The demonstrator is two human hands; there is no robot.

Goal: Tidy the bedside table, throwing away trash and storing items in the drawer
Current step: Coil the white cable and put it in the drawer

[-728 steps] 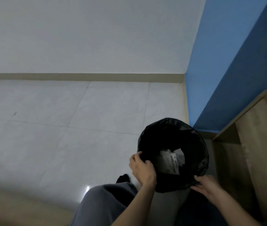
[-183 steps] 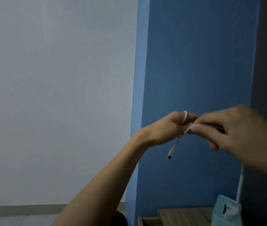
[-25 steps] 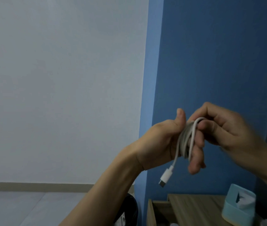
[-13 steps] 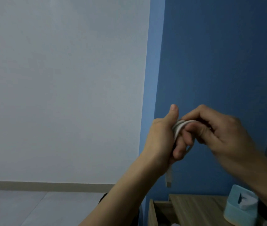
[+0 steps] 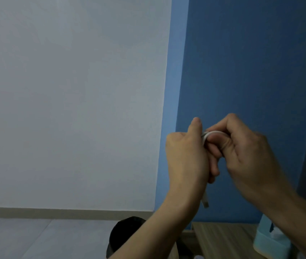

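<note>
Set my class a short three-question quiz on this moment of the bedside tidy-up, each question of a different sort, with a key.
1. True or false: the white charging cable lies flat on the bedside table.
2. What hangs below the left hand? A) the cable's plug B) a tissue C) a pen
3. Fill in: the tissue box is partly hidden behind the ___ forearm.

Key
1. False: the left hand and the right hand hold it in the air.
2. A
3. right
</note>
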